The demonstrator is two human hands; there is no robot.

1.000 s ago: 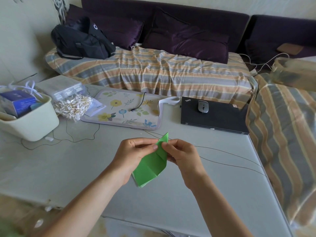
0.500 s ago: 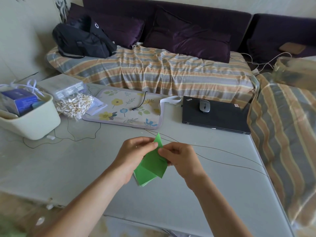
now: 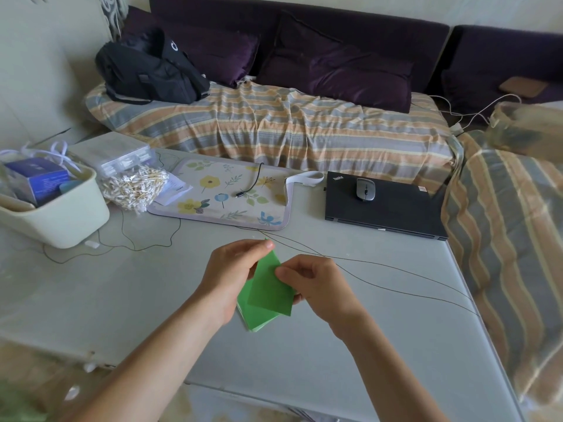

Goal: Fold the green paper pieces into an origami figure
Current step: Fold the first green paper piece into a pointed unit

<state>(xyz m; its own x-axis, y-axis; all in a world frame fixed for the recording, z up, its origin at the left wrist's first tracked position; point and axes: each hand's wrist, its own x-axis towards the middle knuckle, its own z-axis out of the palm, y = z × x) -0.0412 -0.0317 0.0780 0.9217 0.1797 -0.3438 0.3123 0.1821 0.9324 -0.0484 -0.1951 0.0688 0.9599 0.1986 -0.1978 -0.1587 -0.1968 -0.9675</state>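
A folded green paper piece (image 3: 268, 295) is held just above the grey table (image 3: 122, 300), near its middle. My left hand (image 3: 231, 275) pinches its top corner, thumb tip at the paper's upper point. My right hand (image 3: 316, 287) pinches the right edge, thumb lying on the front flap. A darker flap lies folded down over a lighter green layer that sticks out at the bottom left. The paper's right edge is hidden behind my right hand.
A cream bin (image 3: 51, 214) with a blue box, a bag of cotton swabs (image 3: 134, 184) and a floral mat (image 3: 225, 193) lie at the back left. A closed black laptop (image 3: 384, 208) with a mouse (image 3: 365, 188) sits back right. Thin cables (image 3: 396, 269) cross the table beside my right hand.
The tall upper point of the paper has been folded down over the front, so the piece is shorter. Both hands have kept their hold and shifted slightly lower.
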